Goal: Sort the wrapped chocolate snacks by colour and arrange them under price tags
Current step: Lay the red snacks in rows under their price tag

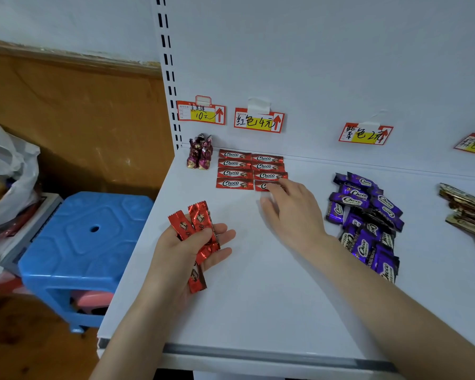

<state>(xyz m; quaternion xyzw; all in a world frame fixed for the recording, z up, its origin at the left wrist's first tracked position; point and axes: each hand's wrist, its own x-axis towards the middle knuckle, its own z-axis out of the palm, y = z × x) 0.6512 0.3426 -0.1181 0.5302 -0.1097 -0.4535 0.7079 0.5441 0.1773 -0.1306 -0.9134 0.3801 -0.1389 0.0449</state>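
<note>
In the head view, we hold a few red snacks (200, 220) in our left hand (176, 252), the thumb pinning them across the fingers, over the shelf (258, 283) near its left edge. They look light, crinkly and slick in their foil, so we judge them best pinched at the flat middle or a crimped end, one at a time. Our right hand (296, 215) is flat and relaxed, gripping nothing. Its fingertips rest on the nearest of the laid red bars (235, 172), which form two neat columns at the shelf's back edge under the red price tag (259, 121). The purple pile (368, 223) lies loose toward the right edge, apart from that hand, below the purple price tag (365, 134).
</note>
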